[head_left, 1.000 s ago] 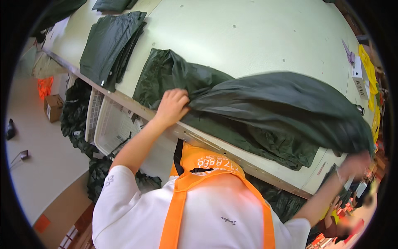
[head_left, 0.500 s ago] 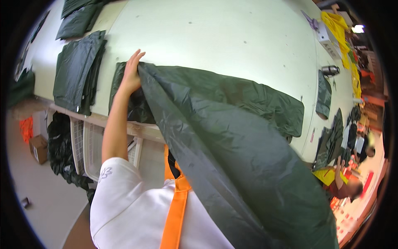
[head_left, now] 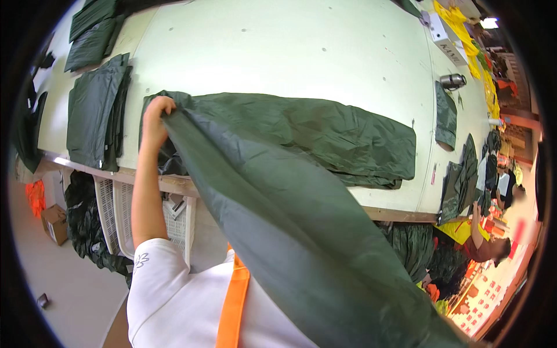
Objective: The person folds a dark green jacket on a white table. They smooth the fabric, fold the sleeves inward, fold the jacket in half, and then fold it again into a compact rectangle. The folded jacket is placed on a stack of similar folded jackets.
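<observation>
A dark green, slightly shiny garment (head_left: 325, 133) lies lengthwise along the front of the pale table, creased along its surface. From its left end a wide flap (head_left: 290, 226) of the same fabric stretches across my body toward the lower right, hanging past the table edge. My left hand (head_left: 155, 120) is closed at the garment's left end, fingers curled over the fabric's upper corner. The flap covers the lower right, and my right hand does not show. Whether it holds the far end is hidden.
Left of my hand lies a stack of folded green garments (head_left: 97, 113), with more folded pieces (head_left: 93, 35) behind. White plastic baskets (head_left: 125, 214) stand below the table. At right are a metal flask (head_left: 452, 81), a white box (head_left: 447, 39) and a co-worker (head_left: 484, 246).
My left hand has gone from outstretched fingers to curled round the fabric corner. The flap has swung lower, uncovering the table's front edge and dark fabric below it at right.
</observation>
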`<state>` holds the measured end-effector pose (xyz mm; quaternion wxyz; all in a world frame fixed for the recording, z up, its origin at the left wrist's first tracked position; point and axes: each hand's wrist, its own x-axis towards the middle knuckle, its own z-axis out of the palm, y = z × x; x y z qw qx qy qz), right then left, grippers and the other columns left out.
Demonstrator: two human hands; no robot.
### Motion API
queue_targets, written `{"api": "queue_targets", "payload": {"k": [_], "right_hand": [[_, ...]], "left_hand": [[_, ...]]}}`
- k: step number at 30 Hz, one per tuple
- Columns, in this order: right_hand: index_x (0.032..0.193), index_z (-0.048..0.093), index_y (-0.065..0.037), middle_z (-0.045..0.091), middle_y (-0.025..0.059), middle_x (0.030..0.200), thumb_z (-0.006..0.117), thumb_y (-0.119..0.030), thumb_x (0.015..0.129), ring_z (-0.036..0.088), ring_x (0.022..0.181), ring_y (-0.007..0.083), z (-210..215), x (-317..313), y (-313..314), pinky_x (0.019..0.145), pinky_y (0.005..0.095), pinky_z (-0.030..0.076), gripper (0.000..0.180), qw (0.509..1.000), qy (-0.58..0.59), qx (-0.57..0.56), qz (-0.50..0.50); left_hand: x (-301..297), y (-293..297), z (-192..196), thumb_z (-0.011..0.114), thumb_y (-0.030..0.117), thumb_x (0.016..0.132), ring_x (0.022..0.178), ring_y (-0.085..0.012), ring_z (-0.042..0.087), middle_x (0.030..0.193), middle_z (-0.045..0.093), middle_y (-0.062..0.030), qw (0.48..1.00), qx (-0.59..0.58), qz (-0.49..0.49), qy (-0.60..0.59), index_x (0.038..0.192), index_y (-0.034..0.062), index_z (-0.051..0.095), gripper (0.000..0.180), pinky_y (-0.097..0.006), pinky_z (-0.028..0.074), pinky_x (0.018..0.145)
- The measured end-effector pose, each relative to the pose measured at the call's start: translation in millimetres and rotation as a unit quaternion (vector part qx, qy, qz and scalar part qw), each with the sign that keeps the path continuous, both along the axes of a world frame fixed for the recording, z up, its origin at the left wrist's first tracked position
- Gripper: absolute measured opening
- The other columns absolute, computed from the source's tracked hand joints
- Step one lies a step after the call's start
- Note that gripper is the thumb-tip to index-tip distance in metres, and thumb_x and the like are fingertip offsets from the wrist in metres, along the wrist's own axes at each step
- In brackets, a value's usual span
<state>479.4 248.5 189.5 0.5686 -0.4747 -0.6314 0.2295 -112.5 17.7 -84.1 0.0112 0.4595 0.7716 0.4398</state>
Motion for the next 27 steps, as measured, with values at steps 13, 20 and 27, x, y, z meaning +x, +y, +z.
{"api": "queue_targets", "payload": {"k": [13, 20, 27], "right_hand": [[0.111, 0.06, -0.001, 0.063, 0.0084, 0.107, 0.053, -0.039, 0.094, 0.061, 0.093, 0.0187, -293.3, -37.9, 238.1, 0.081, 0.032, 0.052, 0.042, 0.845, 0.117, -0.47, 0.227], [0.139, 0.036, -0.001, 0.043, 0.0143, 0.139, 0.047, -0.05, 0.094, 0.041, 0.129, 0.0253, -241.5, -52.2, 239.6, 0.106, 0.0361, 0.033, 0.067, 0.802, 0.002, -0.562, 0.201], [0.145, 0.03, -0.023, 0.031, 0.015, 0.148, 0.048, -0.038, 0.094, 0.029, 0.134, 0.0404, -219.6, -101.0, 151.2, 0.109, 0.0548, 0.02, 0.055, 0.731, -0.637, -0.097, 0.224]], "left_hand": [[-25.3, 20.5, -23.0, 0.045, -0.01, 0.062, 0.108, -0.0376, 0.05, 0.112, 0.055, -0.0211, 0.94, -0.117, 0.314, 0.071, 0.104, 0.0012, 0.063, 0.047, -0.039, 0.039, 0.097], [187.7, 93.4, 22.5, 0.067, 0.041, 0.076, 0.141, -0.0385, 0.014, 0.153, 0.021, -0.0113, 0.948, -0.282, 0.049, 0.142, 0.137, 0.0217, 0.046, 0.067, -0.058, 0.005, 0.11], [141.3, 104.6, -44.7, 0.066, 0.063, 0.068, 0.14, -0.0409, 0.011, 0.155, 0.013, -0.009, 0.901, -0.399, 0.003, 0.17, 0.145, 0.0264, 0.031, 0.092, -0.065, 0.01, 0.106]]}}
